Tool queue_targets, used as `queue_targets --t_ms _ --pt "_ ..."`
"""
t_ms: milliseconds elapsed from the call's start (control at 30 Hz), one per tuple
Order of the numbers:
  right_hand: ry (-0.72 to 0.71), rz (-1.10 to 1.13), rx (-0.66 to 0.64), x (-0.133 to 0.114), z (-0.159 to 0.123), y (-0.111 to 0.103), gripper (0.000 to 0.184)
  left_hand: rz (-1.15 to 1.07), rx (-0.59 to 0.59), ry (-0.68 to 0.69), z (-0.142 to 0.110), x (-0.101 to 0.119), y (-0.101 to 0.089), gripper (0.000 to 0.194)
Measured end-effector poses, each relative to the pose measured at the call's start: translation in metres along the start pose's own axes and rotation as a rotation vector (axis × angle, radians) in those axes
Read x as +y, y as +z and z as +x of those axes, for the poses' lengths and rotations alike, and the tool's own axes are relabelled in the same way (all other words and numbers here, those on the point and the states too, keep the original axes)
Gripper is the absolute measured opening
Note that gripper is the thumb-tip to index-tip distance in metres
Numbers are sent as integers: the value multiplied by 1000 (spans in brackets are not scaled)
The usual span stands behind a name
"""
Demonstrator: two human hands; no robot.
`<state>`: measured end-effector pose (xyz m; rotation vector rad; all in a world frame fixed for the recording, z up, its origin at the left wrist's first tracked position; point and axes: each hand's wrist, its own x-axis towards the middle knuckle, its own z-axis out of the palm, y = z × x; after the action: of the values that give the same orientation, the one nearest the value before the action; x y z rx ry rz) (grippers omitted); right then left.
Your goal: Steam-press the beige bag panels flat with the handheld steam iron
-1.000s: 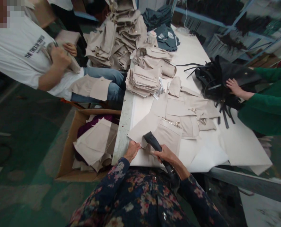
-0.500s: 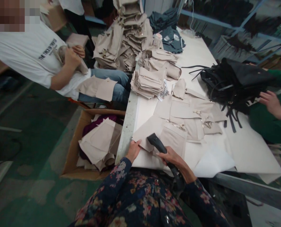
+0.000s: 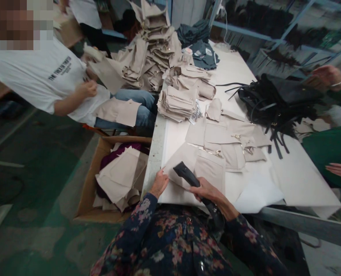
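Note:
My right hand (image 3: pixel 207 191) is closed round the handle of a black hand-held tool (image 3: pixel 187 175), whose head points up and left over a beige fabric piece (image 3: pixel 182 157). My left hand (image 3: pixel 159 183) pinches the near left edge of that same beige piece at the table's front edge. The piece lies flat on the white table (image 3: pixel 297 180). More beige pieces with metal clasps (image 3: pixel 230 138) lie spread just beyond it.
A cardboard box (image 3: pixel 87 180) holding beige pieces stands on the floor to the left. A stack of beige pieces (image 3: pixel 177 101) and a tall heap (image 3: pixel 150 53) sit further back. A black bag (image 3: pixel 276 99) lies at right. A seated person in white (image 3: pixel 44 73) and a green-sleeved person (image 3: pixel 331 145) work nearby.
My hands have stayed on the beige piece and the tool. The person in white has raised a beige piece. The green-sleeved person's hand has left the black bag.

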<state>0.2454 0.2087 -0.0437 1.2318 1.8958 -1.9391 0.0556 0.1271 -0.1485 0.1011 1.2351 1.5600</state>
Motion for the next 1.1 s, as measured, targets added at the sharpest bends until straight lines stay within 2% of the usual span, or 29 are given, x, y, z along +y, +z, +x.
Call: queue_targets --t_ms 133,233,300,367,433,533,600,667,733,800,900,1100 --pt "4 32 -27 -1 25 17 29 8 -56 -2 -9 -6 3 42" --pt "-7 52 67 1 43 20 27 39 -81 -43 -19 -20 -1 39" --pt "-10 66 155 4 44 13 26 79 -68 -72 -26 -28 -9 40" --pt "-15 82 211 10 35 2 27 122 -34 -85 -30 -30 -21 39" --pt "-16 99 225 17 17 -12 31 177 -25 -105 -28 -22 -31 33" --pt "-20 126 240 26 -12 -28 35 300 -141 -135 -6 3 -34 23" --pt "-24 148 247 30 -24 -31 36 363 -226 -131 20 20 -23 21" --pt "-25 179 224 31 -29 -30 36 385 -269 -124 49 31 -4 22" --pt "-24 206 188 30 -30 -26 36 385 -284 -126 74 34 18 24" --pt "-38 216 176 28 -31 -24 35 378 -295 -115 87 31 38 28" --pt "-81 199 184 25 -31 -23 35 352 -318 -77 81 23 55 37" --pt "-101 237 185 18 -13 -25 35 301 -352 -21 38 16 65 51"
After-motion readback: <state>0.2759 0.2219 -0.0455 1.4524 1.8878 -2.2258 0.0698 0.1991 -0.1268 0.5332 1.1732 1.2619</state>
